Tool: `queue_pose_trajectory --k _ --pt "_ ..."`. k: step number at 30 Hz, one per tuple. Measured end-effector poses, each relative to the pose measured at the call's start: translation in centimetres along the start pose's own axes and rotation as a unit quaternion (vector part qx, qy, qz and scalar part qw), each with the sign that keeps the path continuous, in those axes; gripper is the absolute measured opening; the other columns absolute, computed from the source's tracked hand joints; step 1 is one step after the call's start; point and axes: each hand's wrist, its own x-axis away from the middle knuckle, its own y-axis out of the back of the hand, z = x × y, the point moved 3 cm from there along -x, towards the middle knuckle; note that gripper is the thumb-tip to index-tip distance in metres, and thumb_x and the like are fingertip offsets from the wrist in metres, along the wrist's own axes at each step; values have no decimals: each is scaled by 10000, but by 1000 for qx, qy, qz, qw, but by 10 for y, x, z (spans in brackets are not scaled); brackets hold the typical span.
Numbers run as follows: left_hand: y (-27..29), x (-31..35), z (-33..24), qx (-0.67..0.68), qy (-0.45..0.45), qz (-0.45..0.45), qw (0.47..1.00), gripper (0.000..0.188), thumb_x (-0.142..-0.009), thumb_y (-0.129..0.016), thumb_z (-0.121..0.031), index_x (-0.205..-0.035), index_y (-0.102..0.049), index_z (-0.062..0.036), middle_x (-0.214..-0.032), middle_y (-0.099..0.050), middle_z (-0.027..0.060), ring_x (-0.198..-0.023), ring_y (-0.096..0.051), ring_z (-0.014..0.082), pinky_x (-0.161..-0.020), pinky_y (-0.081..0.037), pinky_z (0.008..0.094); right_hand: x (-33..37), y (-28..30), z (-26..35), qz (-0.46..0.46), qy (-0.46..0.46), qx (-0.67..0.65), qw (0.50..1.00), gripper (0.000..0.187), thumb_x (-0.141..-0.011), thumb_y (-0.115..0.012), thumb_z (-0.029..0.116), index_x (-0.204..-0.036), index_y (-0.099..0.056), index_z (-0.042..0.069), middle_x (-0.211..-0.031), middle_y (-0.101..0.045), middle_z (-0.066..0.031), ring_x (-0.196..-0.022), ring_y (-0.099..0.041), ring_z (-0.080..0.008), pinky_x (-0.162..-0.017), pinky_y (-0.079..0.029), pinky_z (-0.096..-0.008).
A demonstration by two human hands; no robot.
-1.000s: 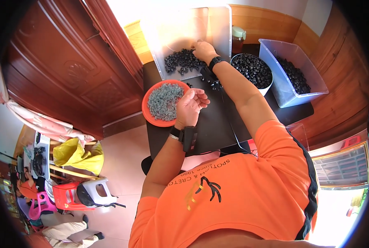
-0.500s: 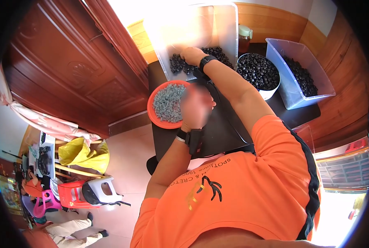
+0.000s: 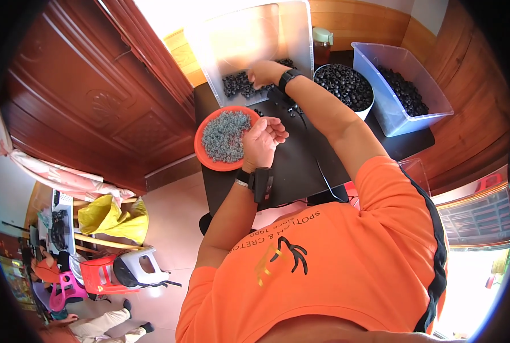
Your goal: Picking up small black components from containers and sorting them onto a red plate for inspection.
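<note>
My right hand (image 3: 264,73) reaches forward into a white tray (image 3: 255,40), fingers down on a heap of small black pieces (image 3: 238,86) at the tray's near end. My left hand (image 3: 263,140) hovers palm up over the black table (image 3: 300,166), fingers curled, right beside an orange plate (image 3: 204,154) filled with small grey pieces (image 3: 225,134). Each wrist wears a black band. Whether either hand holds pieces is too small to make out.
A round white bowl (image 3: 364,110) and a clear plastic bin (image 3: 392,123), both holding black pieces, stand at the table's right. A green-lidded jar (image 3: 322,43) stands behind them. A wooden door (image 3: 95,97) is on the left. On the floor lie a yellow bag (image 3: 109,217) and a red stool (image 3: 98,274).
My right hand has shifted a little to the left within the tray. My left hand stays beside the orange plate.
</note>
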Motion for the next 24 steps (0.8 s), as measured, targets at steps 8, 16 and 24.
queue_pose_trajectory --k 8,16,24 --pt "3 0 1 0 3 3 1000 317 -939 -419 -275 -987 -554 8 -921 -603 125 -849 -581 267 -805 -453 397 1 -14 -3 -71 -18 -15 997 307 -665 -661 69 -969 -673 98 -924 -681 -102 -873 -634 -315 -787 -495 -403" --pt "3 3 -12 18 -21 -29 999 309 -943 -429 -308 -993 -554 -30 -875 -610 91 -778 -612 233 -719 -476 334 58 18 18 -133 19 -616 776 278 -839 -576 -20 -1116 -593 -11 -944 -664 -96 -883 -643 -157 -739 -518 -251" --pt "-2 3 -17 -16 -58 -52 997 347 -954 -415 -353 -1038 -534 -38 -876 -612 81 -783 -604 218 -720 -447 314 147 19 73 -141 157 -638 741 379 -822 -599 -98 -1177 -577 32 -1061 -630 -49 -1004 -599 -135 -886 -486 -280"
